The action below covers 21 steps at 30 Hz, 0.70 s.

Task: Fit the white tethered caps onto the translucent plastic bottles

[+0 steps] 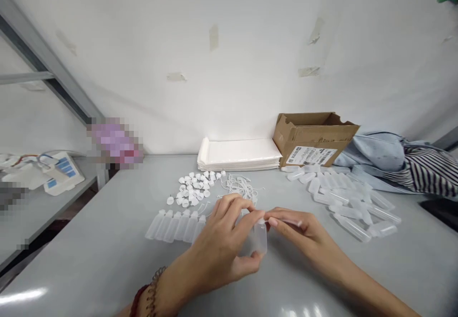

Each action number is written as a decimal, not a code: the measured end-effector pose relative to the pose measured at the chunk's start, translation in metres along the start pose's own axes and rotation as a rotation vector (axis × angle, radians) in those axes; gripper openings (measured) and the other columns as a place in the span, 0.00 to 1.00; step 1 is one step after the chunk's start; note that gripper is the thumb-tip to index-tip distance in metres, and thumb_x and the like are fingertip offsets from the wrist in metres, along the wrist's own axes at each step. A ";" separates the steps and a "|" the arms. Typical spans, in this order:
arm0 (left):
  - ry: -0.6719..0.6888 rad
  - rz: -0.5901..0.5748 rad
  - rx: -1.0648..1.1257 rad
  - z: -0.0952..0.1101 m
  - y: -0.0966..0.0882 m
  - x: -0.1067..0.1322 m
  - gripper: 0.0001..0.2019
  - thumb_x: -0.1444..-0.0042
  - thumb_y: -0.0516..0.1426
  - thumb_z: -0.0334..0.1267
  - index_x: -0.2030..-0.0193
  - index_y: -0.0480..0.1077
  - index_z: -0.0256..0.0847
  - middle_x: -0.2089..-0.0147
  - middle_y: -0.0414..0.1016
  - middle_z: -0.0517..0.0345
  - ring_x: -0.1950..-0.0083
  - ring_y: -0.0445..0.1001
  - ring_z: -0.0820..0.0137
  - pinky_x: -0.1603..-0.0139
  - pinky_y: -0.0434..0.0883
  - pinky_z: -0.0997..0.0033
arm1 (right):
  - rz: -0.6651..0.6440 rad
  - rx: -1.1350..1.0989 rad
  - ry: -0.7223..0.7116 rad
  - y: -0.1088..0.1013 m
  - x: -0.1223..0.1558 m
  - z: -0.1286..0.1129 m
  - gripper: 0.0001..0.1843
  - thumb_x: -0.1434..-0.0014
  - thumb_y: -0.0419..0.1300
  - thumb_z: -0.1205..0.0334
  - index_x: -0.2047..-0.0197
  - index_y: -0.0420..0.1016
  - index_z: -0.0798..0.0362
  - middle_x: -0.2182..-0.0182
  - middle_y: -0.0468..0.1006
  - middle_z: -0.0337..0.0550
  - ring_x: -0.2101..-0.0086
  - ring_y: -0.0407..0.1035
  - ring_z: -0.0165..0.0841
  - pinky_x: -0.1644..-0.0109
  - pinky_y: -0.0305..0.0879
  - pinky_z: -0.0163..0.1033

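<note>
My left hand (222, 243) is closed around a small clear plastic bottle (261, 237), held upright just above the grey table (107, 259). My right hand (296, 228) pinches at the bottle's neck with thumb and forefinger; what it holds there is too small to make out. A row of several finished-looking clear bottles (175, 225) lies on the table just left of my left hand. Behind my hands lie a scatter of small white caps (195, 188) and a tangle of thin white plastic loops (241, 185).
A heap of loose clear bottles (343, 197) lies at the right. An open cardboard box (311, 138) and a stack of white flat sheets (239, 154) stand against the wall. Bundled cloth (400, 162) lies at the far right. A second table (43, 188) is at the left.
</note>
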<state>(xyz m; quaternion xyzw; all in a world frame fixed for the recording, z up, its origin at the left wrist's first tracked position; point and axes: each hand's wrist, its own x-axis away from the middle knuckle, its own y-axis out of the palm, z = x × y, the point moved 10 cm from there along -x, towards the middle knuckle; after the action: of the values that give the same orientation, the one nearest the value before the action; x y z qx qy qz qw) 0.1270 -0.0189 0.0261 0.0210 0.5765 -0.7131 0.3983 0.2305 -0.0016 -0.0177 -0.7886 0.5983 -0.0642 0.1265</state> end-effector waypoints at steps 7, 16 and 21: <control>-0.088 -0.207 0.078 -0.020 0.001 0.008 0.23 0.53 0.60 0.32 0.48 0.64 0.40 0.53 0.67 0.51 0.48 0.60 0.58 0.47 0.65 0.56 | 0.062 0.131 -0.126 0.004 -0.004 0.000 0.09 0.39 0.58 0.59 0.64 0.81 0.47 0.69 0.80 0.38 0.68 0.73 0.31 0.63 0.67 0.33; -0.203 -0.338 0.107 -0.051 0.001 0.023 0.24 0.57 0.63 0.33 0.50 0.67 0.42 0.53 0.67 0.52 0.47 0.59 0.58 0.46 0.64 0.56 | 0.012 0.412 -0.361 0.027 -0.014 -0.020 0.09 0.37 0.53 0.65 0.67 0.72 0.52 0.70 0.76 0.41 0.67 0.70 0.32 0.63 0.66 0.37; -0.213 -0.359 0.046 -0.057 0.001 0.025 0.23 0.57 0.64 0.35 0.52 0.68 0.39 0.55 0.68 0.51 0.50 0.60 0.57 0.49 0.65 0.54 | -0.100 0.502 -0.359 0.044 -0.028 -0.025 0.11 0.35 0.49 0.65 0.68 0.67 0.52 0.70 0.74 0.40 0.67 0.68 0.32 0.60 0.65 0.41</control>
<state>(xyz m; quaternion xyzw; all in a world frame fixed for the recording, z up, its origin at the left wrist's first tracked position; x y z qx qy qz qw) 0.0858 0.0150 -0.0059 -0.1485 0.5090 -0.7839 0.3230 0.1756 0.0113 -0.0048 -0.7599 0.4922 -0.0759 0.4177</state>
